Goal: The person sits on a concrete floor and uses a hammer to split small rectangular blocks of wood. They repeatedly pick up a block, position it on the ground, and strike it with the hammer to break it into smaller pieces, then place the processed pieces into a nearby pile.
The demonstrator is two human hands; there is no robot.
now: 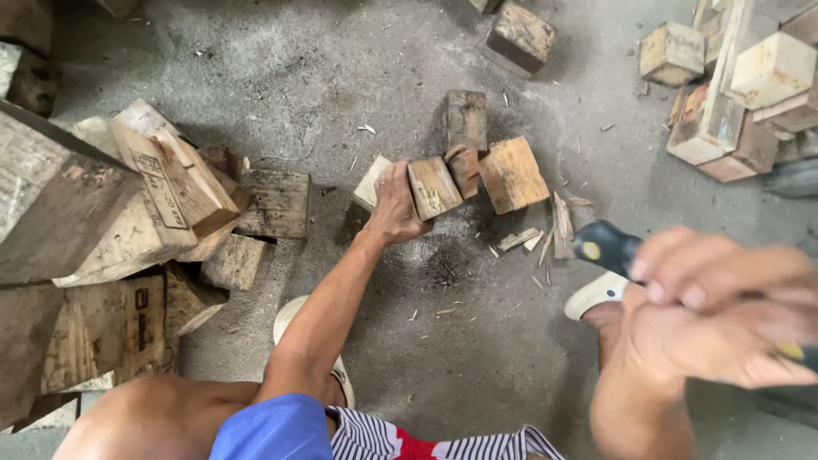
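Wood block [433, 187] steadied on concrete floor [358, 77].
Left hand [394, 204] clasps it upright; right hand [724, 315] wraps a dark tool handle [603, 245], raised clear.

A single head-worn camera looks steeply down at the concrete floor [256, 68], close above the person's knees.

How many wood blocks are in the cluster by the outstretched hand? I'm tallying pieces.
5: one under the left hand, one beside it, a small reddish one, the upright behind, the rightmost. Others may hide.
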